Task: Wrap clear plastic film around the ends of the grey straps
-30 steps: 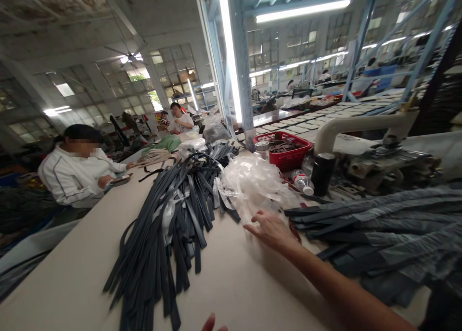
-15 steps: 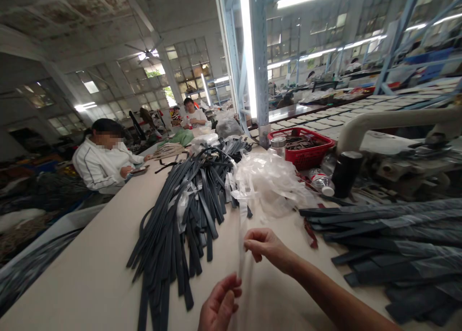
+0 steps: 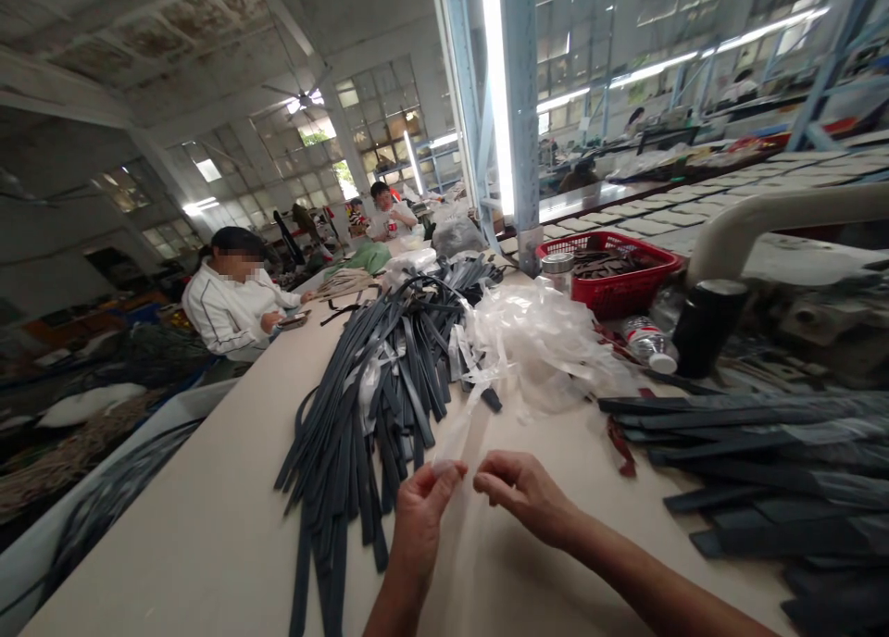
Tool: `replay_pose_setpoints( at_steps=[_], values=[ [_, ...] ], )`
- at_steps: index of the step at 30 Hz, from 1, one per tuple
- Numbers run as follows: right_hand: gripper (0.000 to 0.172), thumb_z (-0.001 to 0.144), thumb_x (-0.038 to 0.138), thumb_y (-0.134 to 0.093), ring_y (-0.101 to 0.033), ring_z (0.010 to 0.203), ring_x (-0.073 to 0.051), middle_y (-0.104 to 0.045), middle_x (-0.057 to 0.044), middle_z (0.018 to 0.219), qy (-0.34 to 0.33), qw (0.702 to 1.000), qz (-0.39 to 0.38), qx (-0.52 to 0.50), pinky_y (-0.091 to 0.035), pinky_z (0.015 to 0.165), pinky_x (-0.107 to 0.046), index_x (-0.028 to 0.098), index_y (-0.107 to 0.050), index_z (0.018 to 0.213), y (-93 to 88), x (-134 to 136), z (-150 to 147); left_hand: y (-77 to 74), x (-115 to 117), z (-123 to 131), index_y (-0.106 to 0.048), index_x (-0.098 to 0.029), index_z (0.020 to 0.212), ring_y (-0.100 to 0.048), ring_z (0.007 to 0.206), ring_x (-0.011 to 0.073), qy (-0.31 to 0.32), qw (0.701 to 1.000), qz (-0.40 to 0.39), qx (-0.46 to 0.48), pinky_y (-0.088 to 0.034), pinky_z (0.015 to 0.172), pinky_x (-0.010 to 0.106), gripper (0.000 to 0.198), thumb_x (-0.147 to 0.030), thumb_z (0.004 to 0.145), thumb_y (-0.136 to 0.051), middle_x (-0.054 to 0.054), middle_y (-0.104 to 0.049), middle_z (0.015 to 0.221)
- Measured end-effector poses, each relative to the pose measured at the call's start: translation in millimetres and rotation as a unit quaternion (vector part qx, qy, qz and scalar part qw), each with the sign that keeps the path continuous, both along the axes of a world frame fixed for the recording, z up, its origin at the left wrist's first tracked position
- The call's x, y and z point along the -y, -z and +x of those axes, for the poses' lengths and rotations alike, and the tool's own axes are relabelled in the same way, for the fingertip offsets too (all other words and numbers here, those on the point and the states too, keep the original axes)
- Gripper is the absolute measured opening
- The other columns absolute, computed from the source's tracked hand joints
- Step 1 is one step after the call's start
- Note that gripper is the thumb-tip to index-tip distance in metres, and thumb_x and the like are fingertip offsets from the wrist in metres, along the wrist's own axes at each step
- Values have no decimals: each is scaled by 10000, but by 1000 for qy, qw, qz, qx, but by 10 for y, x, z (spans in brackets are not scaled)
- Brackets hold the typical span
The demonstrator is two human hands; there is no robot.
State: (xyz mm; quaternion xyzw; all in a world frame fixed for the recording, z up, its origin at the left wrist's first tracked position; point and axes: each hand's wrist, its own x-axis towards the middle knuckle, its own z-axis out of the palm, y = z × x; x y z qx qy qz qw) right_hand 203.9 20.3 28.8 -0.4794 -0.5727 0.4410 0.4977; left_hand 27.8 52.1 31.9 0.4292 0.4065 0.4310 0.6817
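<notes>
My left hand [image 3: 422,507] and my right hand [image 3: 524,491] are raised close together over the beige table [image 3: 194,526]. Both pinch a thin clear plastic sleeve [image 3: 459,426] that trails back toward a heap of clear plastic bags [image 3: 548,341]. A long pile of dark grey straps [image 3: 375,387] lies just left of my hands. A second stack of dark straps [image 3: 757,461], some in plastic, lies to the right.
A red basket [image 3: 618,271], a metal-lidded jar [image 3: 557,268], a lying water bottle [image 3: 645,343] and a black cup [image 3: 703,327] stand behind the bags, beside a sewing machine [image 3: 798,248]. A seated person in white [image 3: 232,308] works at the table's left edge; others sit farther back.
My right hand left the bag heap with a clear sleeve pinched in it. My left hand rose from the bottom edge and took hold of the sleeve too. The view tilted down slightly.
</notes>
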Motion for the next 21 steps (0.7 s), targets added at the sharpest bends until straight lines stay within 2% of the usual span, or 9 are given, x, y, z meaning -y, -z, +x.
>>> replay_pose_setpoints(
  at_steps=[3, 4, 7, 10, 12, 15, 19, 21],
  values=[
    [337, 906, 478, -555, -603, 879, -239, -678, -49, 861, -6, 1000, 15, -15, -456, 840, -352, 193, -720, 835, -74, 2, 52, -123, 44, 21, -731, -145, 827, -593, 697, 138, 46, 996, 52, -51, -441, 731, 263, 285, -421, 759, -748, 17, -712, 723],
    [372, 912, 512, -538, -610, 916, -249, -687, -52, 896, -28, 999, 10, -29, -457, 870, -364, 195, -725, 862, -89, 8, 55, -144, 77, 51, -731, -143, 823, -580, 677, 136, 79, 993, 60, -66, -435, 722, 267, 285, -422, 769, -737, 16, -700, 696],
    [400, 852, 566, -602, -647, 915, -262, -711, -62, 997, -73, 994, -25, -79, -503, 814, -363, 192, -742, 875, -95, 23, 31, -126, 209, 168, -730, -131, 814, -554, 622, 138, 158, 983, 41, -82, -424, 675, 280, 293, -420, 767, -728, 23, -679, 652],
    [383, 787, 571, -677, -622, 1037, -273, -710, -68, 1100, -25, 991, -38, -124, -461, 917, -366, 201, -757, 849, -75, 3, 44, -39, 331, 239, -728, -134, 840, -559, 618, 148, 159, 983, 7, -86, -416, 679, 286, 250, -362, 737, -735, 22, -679, 624],
    [380, 815, 566, -653, -608, 1041, -261, -726, -61, 1025, 35, 989, -37, -141, -415, 963, -370, 207, -762, 877, -68, -31, 101, 10, 382, 236, -725, -134, 861, -562, 623, 151, 156, 982, -13, -103, -409, 690, 286, 227, -311, 717, -730, 21, -682, 608],
    [388, 851, 552, -618, -611, 920, -238, -718, -51, 934, 106, 982, -41, -153, -427, 874, -364, 205, -758, 953, -60, -83, 212, 45, 414, 185, -714, -120, 942, -561, 595, 151, 172, 979, -44, -104, -408, 672, 293, 294, -333, 739, -704, 26, -683, 616],
    [375, 853, 547, -619, -618, 891, -231, -730, -63, 945, 129, 973, -38, -185, -435, 784, -336, 206, -756, 924, -44, -113, 289, 64, 427, 106, -633, -88, 1146, -580, 600, 152, 169, 982, -33, -81, -426, 702, 308, 470, -416, 809, -648, 33, -687, 653],
    [369, 846, 551, -626, -626, 911, -231, -737, -70, 974, 141, 968, -31, -204, -436, 775, -326, 212, -751, 920, -47, -115, 305, 75, 441, 56, -596, -93, 1179, -579, 602, 147, 164, 982, -42, -84, -428, 672, 296, 501, -421, 805, -652, 30, -687, 665]
  ],
)
